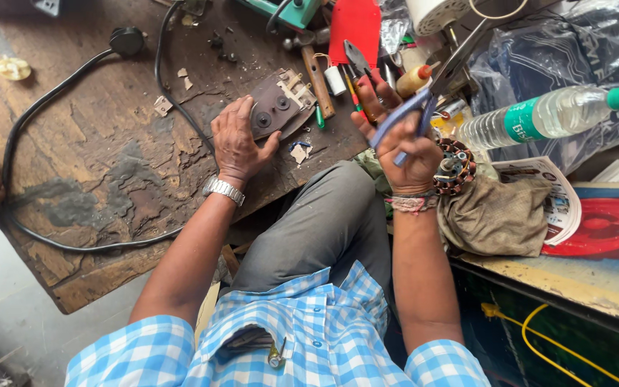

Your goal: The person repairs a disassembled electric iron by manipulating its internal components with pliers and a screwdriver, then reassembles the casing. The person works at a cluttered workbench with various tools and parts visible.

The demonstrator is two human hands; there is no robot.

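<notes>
Hands working at a worn wooden bench (94,165): left hand (238,143) is pressing flat, fingers spread, on a stiff brown switch plate (277,107); right hand (410,150) is closing around blue-handled pliers (424,97), rigid, likely best held by their grips.

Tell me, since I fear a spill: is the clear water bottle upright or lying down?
Lying down. The water bottle rests on its side on a dark plastic bag, green cap pointing right; the cap is on.

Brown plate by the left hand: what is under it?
The brown plate lies on the worn wooden bench, with the left hand on its near edge. A cream piece pokes out at its far corner; the rest underneath is covered.
</notes>
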